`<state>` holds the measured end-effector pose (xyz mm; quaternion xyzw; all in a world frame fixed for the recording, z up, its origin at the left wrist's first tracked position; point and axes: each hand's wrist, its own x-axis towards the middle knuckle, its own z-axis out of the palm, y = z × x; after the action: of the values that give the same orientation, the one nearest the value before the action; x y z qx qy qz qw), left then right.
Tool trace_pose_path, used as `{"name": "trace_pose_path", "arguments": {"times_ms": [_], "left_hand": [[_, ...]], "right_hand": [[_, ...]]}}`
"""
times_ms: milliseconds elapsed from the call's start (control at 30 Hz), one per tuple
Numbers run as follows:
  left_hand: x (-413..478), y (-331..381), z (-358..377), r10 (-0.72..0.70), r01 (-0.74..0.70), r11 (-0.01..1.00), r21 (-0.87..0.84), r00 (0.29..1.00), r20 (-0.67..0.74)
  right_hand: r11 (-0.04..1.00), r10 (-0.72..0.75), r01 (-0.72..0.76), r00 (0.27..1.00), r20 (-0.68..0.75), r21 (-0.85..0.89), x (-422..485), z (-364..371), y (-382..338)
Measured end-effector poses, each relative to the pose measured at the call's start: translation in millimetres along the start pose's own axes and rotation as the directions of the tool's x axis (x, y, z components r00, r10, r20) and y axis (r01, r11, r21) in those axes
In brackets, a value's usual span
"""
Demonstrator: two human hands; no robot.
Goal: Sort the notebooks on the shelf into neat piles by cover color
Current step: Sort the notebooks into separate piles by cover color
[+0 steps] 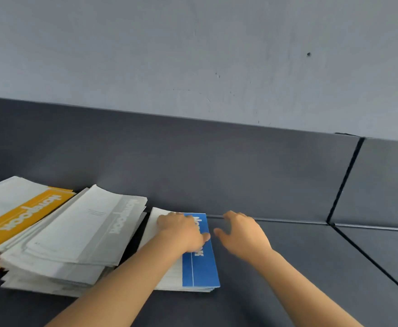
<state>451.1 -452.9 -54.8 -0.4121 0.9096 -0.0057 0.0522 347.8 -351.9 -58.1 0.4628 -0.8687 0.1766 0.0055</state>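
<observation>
- Yellow-banded notebook pile (20,215): far left on the shelf (287,267), partly cut off by the frame. Long axis runs from the near edge toward the back panel (216,161), leaning right. Neither grip touches it.
- Grey-banded notebook pile (75,232): just right of the yellow one and touching or overlapping it. It is thick, with the upper copies fanned and slid out of line. Same lean as its neighbour.
- Blue-banded notebook pile (200,267): next to the right, near the grey pile with a narrow dark gap between them. It is low and fairly square. Its long axis runs near-to-far, its far end is close to the back panel, and the blue band lies along its right long edge.
- Left grip (183,230): rests palm down on the top blue cover, over the far half. Fingers lie loosely extended and not curled round anything; it presses rather than grasps.
- Right grip (242,234): just right of the blue pile's right long edge, level with the left grip. Fingers are spread and hold nothing, with the thumb pointing at the blue edge. Whether the thumb touches the edge cannot be told.
- Governing relation: the pile lies directly left of the right grip, with its long edge facing that grip's thumb. Judged next move is a short leftward push to square the edge while the left grip pins the stack.
- Pale wall (193,55): above the back panel.
</observation>
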Motion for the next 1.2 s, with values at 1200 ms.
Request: {"name": "trace_pose_path", "arguments": {"times_ms": [1200], "left_hand": [[-12.5,49.5,-52.2,-0.194,-0.502,-0.136,-0.854,0.859,-0.474]], "right_hand": [[0.292,0.181,0.299,0.915,-0.36,0.908,1.4,-54.5,28.2]]}}
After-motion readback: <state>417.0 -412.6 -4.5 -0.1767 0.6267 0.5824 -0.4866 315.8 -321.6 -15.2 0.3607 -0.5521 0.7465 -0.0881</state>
